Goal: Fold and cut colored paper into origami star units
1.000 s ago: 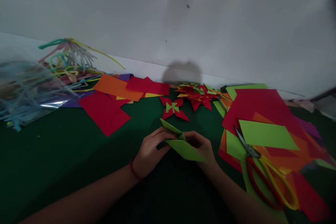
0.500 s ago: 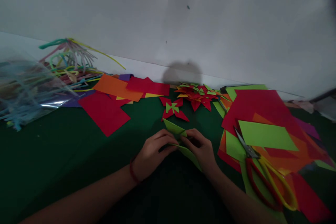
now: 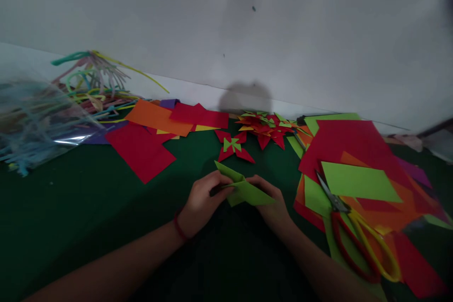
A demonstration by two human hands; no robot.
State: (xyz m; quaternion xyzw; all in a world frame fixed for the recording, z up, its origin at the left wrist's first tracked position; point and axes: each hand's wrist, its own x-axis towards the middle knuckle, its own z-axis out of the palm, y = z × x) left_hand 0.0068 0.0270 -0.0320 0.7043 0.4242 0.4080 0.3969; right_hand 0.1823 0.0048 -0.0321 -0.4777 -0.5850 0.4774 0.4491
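Between my two hands is a folded piece of green paper [image 3: 253,192], its flaps standing out to the upper left and the right. My left hand [image 3: 207,200] pinches its left side between thumb and fingers. On the other side my right hand [image 3: 272,200] grips the paper from behind, and its fingers are partly hidden by a flap. Just beyond the paper lies a red paper flower with a green centre [image 3: 232,145]. More red, orange and green paper flowers [image 3: 267,127] are piled behind it.
Scissors [image 3: 354,226] with red and yellow handles lie on a heap of coloured paper sheets [image 3: 347,137] at the right. Orange and red sheets [image 3: 141,155] spread to the left. A clear plastic bag of pipe cleaners [image 3: 49,118] sits at far left, against a white wall [image 3: 177,23].
The green paper has turned between my hands, so a broad flap now faces me across the right hand. Both hands have shifted slightly; the left thumb and fingers still pinch it.
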